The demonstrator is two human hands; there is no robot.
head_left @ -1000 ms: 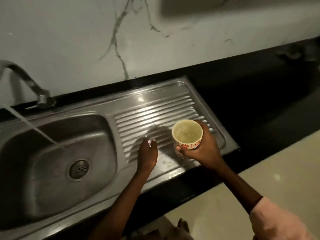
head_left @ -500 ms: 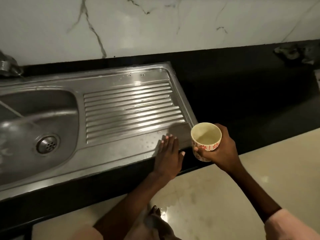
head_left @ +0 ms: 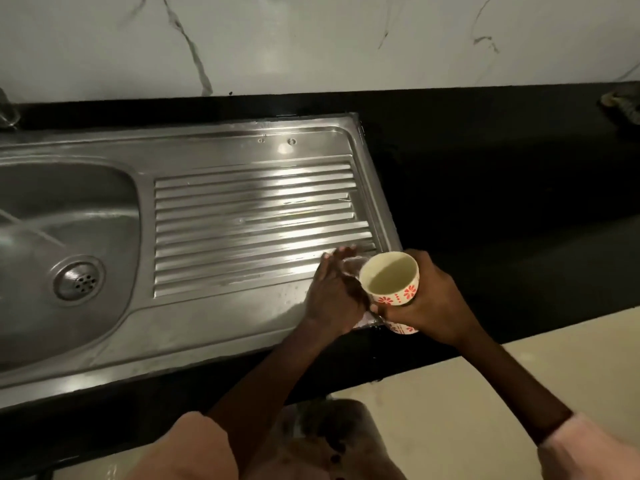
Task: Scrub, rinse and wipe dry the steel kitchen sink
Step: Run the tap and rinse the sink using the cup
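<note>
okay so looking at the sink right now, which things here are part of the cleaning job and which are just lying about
In the job:
steel sink, its ribbed drainboard
cup of water, gripped by the right hand
left hand, flat on the drainboard
running water

Lying about:
dark object, far right of the black counter

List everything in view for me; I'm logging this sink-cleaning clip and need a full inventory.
Sink: one, steel, set in the counter; basin left, ribbed drainboard right.
Drain strainer: one, steel, basin floor.
Water stream: one, clear, falling into the basin.
Counter: one, black, around the sink.
Wall: white marble, behind.
Cup: one, cream with red flowers, drainboard's near right corner.
Left hand: flat on the drainboard.
Right hand: holds the cup.
</note>
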